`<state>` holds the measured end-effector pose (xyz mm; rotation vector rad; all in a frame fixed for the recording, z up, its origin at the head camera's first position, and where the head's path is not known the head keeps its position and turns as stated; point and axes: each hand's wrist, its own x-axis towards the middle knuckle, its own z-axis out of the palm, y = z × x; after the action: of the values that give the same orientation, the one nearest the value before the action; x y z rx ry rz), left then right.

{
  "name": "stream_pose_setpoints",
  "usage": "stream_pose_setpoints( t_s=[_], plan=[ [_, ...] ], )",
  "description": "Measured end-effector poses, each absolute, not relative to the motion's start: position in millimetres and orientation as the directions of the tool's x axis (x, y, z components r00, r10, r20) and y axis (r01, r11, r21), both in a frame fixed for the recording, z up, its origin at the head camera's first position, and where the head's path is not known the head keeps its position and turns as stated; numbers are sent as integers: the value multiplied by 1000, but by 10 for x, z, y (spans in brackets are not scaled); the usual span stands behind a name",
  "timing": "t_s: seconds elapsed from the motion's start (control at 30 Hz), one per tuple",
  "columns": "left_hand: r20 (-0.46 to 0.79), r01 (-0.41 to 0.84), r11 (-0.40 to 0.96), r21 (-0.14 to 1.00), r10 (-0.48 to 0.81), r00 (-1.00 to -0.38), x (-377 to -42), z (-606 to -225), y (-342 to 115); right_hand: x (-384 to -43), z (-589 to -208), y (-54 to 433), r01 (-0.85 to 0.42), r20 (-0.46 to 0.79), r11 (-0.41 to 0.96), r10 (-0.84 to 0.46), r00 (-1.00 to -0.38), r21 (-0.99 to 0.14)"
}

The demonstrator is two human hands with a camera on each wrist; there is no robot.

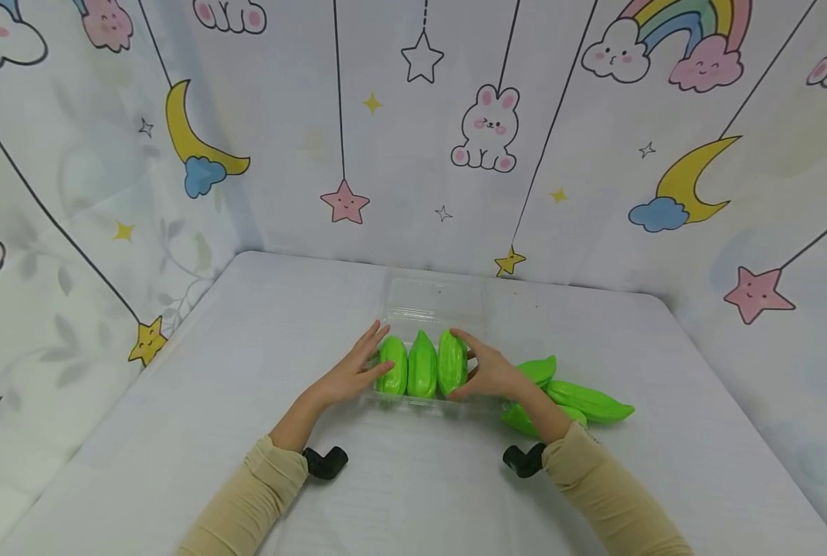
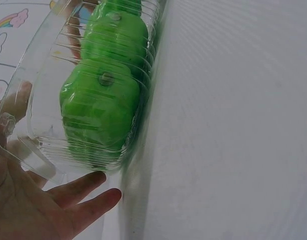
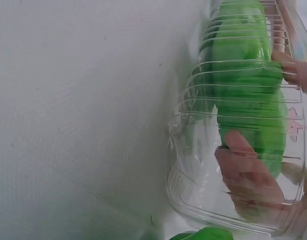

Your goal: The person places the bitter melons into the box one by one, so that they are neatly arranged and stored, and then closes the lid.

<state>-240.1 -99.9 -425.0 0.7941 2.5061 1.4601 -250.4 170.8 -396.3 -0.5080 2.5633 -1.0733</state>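
A clear plastic clamshell box (image 1: 482, 403) lies with its lid (image 1: 435, 293) folded back on the far side. Three bright green, ridged toy fruits like star fruit stand side by side in it: a left one (image 1: 394, 371), a middle one (image 1: 422, 367) and a right one (image 1: 452, 363). My right hand (image 1: 491, 373) reaches into the box and holds the right fruit between thumb and fingers. At the box's left end is my left hand (image 1: 349, 372), fingers extended and spread, thumb over the left fruit. The left wrist view shows some of its fingers (image 2: 78, 190) outside the end wall.
More green fruits (image 1: 590, 401) lie in a loose group on the white table (image 1: 246, 324), to the right of the box and partly behind my right forearm. Black wrist mounts (image 1: 326, 463) stick out from both sleeves. A cartoon-printed curtain (image 1: 413, 154) surrounds the table's far sides.
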Motion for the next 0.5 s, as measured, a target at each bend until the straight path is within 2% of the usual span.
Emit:
stream_pose_setpoints(
  t_s=[0.13, 0.5],
  plan=[
    [148, 382, 406, 830, 500, -853, -2479, -4369, -1018, -2503, -3976, 1691, -223, -146, 679, -441, -885, -700],
    [137, 374, 404, 835, 505, -852, -2487, -4382, -1024, -2472, -3986, 1614, -241, -158, 742, -423, -892, -625]
  ],
)
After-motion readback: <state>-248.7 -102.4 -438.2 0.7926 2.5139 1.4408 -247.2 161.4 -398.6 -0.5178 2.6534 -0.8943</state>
